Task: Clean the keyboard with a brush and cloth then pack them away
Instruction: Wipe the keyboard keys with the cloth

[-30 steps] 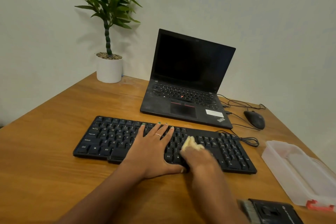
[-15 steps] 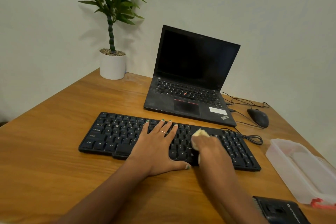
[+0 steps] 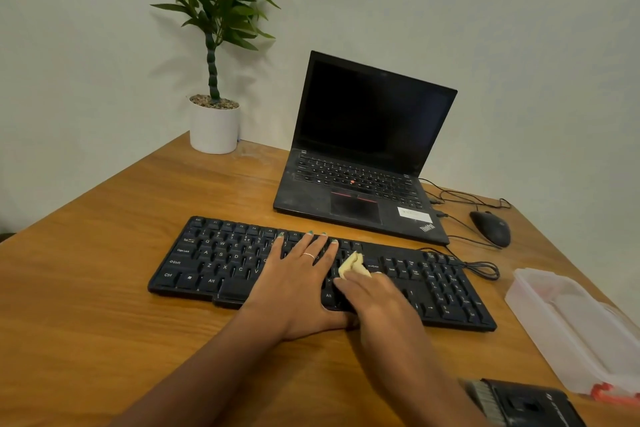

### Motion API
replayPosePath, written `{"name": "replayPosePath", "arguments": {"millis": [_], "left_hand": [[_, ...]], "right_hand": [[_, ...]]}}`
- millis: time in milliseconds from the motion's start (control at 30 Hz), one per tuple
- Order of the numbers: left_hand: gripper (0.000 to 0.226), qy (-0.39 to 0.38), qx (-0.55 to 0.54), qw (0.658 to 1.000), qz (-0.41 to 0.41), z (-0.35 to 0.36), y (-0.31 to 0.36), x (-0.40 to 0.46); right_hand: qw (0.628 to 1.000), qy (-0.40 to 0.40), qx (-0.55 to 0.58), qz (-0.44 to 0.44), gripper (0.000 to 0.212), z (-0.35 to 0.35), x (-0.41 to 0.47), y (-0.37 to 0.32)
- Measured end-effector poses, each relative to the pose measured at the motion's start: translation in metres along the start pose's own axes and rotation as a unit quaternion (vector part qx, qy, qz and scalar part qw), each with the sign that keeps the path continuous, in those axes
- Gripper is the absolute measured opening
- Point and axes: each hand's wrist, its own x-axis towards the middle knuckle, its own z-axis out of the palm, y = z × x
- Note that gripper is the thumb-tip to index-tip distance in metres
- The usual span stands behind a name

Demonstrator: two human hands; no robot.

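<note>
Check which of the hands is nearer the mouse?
Right. The right hand wipes with the cloth mid-keyboard, on the side toward the mouse. The left hand lies flat on the keyboard further left.

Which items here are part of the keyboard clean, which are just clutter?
In the job: keyboard, cloth held in right hand, left hand flat on keys, brush, clear storage box.

Lying about: laptop, mouse, potted plant.

Single head-worn view, looking forward and down across the bench, close above the keyboard.
</note>
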Motion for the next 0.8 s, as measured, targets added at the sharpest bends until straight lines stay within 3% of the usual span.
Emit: {"name": "replayPosePath", "arguments": {"millis": [133, 300, 400, 467, 633, 733, 800], "left_hand": [[0.114, 0.004, 0.007, 1.000, 0.002, 0.002, -0.001, 0.001], [0.108, 0.005, -0.005, 1.000, 0.000, 0.001, 0.000, 0.000], [0.112, 0.005, 0.003, 1.000, 0.003, 0.002, -0.001, 0.000], [0.113, 0.007, 0.005, 1.000, 0.003, 0.003, -0.001, 0.001], [0.106, 0.008, -0.008, 1.000, 0.001, 0.001, 0.000, 0.000], [0.113, 0.005, -0.002, 1.000, 0.004, 0.002, -0.001, 0.000], [0.113, 0.010, -0.003, 1.000, 0.003, 0.002, -0.001, 0.001]], "right_hand": [[0.995, 0.029, -0.008, 0.092, 0.037, -0.002, 0.025, 0.037], [0.999, 0.031, -0.001, -0.009, 0.039, 0.013, 0.007, 0.006], [0.992, 0.056, 0.030, 0.112, 0.032, 0.007, 0.026, 0.030], [0.986, 0.041, -0.015, 0.158, 0.031, 0.002, 0.034, 0.032], [0.999, 0.025, 0.023, -0.012, 0.035, 0.006, 0.012, -0.002], [0.993, 0.047, -0.028, 0.101, 0.029, 0.001, 0.033, 0.029], [0.989, 0.074, -0.055, 0.117, 0.028, 0.002, 0.038, 0.029]]}}
